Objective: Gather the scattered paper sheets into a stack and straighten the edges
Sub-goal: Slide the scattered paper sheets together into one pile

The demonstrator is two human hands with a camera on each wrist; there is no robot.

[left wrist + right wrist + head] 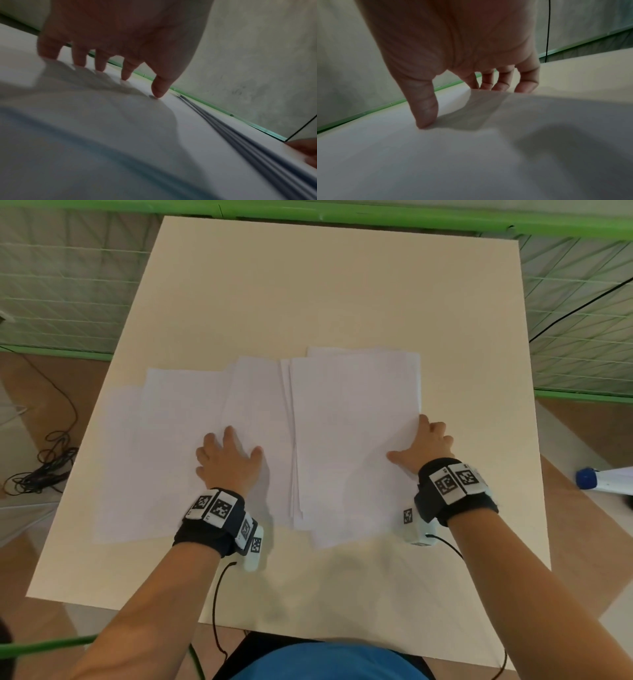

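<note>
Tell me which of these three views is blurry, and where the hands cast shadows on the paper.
Head view: mostly sharp, soft shadow right of the left hand on the paper sheets. Left wrist view: dim, foreground paper smeared with blur, finger shadows fall under the hand. Right wrist view: dim, the right hand throws a broad shadow across the sheet, near foreground soft.

Place: a test room set up for filming hands, not a home.
Fence: green bars [411, 219] with thin netting [68, 285] stand around the table.
Table: a plain pale table [325, 285] in the middle.
Floor: brown, with a pile of black cables [44, 467] lying on it.
Wrists: black bands with black-and-white square codes [219, 508] and small cameras.
Wall: bare and grey [257, 54] behind the fence.
</note>
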